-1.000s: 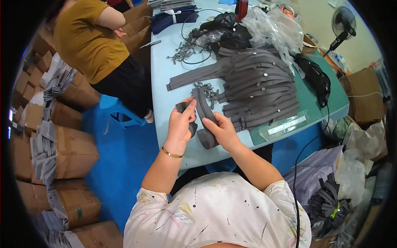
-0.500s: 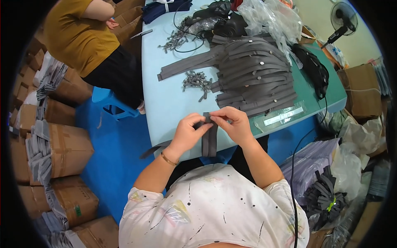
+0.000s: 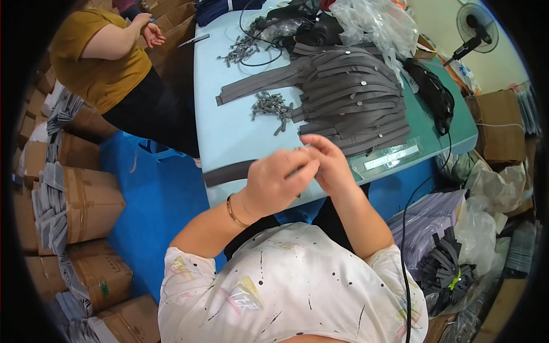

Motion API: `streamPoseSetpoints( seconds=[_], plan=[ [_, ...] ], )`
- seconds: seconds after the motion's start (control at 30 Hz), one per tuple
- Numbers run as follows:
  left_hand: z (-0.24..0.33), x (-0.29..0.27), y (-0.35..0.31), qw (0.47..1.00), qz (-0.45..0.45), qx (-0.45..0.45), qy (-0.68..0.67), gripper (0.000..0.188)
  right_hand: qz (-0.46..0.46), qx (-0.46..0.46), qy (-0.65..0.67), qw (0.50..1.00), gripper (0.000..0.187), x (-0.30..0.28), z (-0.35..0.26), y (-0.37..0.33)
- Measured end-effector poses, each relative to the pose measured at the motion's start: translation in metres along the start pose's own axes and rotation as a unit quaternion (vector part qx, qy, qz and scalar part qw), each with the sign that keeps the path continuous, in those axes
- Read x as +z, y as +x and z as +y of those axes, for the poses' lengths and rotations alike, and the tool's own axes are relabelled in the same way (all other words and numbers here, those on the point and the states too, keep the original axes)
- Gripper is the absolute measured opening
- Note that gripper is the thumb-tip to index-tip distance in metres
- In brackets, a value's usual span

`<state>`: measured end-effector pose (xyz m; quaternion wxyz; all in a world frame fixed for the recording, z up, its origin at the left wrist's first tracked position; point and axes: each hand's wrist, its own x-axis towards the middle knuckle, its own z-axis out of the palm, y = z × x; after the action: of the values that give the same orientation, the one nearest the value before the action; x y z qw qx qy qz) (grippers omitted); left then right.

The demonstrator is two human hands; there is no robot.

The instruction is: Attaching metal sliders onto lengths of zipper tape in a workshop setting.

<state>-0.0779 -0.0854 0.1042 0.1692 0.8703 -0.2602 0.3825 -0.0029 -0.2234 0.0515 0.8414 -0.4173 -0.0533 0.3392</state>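
A dark grey zipper strip runs out to the left from my left hand, whose closed fingers grip it above the near edge of the table. My right hand is closed in a pinch against the left fingertips. What lies between its fingers is hidden by the hands. Beyond them is a small heap of grey zipper sliders. To its right, a broad stack of dark grey zipper strips covers part of the table, with a few small white bits on it.
The pale table also bears a second slider heap, a pen-like tool, clear plastic bags and a black bag. A person in a mustard shirt stands at left. Cardboard boxes line the left; a fan stands far right.
My hands have come closer together, and the strip's end that hung down between them no longer shows. The part on the left now lies straighter across the table. The other person has shifted left.
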Motion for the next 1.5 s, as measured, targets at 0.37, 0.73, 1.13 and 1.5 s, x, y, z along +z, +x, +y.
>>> streamPoseSetpoints(
  seconds=[0.37, 0.73, 1.13, 1.5],
  plan=[
    [-0.075, 0.034, 0.014, 0.712, 0.077, -0.516, -0.47, 0.013, -0.014, -0.302, -0.743, 0.598, 0.01, -0.034, 0.009, 0.115],
    [-0.091, 0.065, -0.033, 0.68, 0.034, -0.547, -0.488, 0.016, -0.032, -0.15, -0.365, 0.918, 0.01, -0.026, -0.018, 0.111],
    [-0.082, 0.049, -0.03, 0.663, 0.02, -0.561, -0.496, 0.017, -0.037, -0.04, -0.397, 0.916, 0.013, 0.004, -0.03, 0.079],
    [-0.083, 0.051, -0.031, 0.657, 0.008, -0.572, -0.491, 0.016, -0.039, -0.101, -0.452, 0.886, 0.017, -0.009, -0.022, 0.083]
  ],
)
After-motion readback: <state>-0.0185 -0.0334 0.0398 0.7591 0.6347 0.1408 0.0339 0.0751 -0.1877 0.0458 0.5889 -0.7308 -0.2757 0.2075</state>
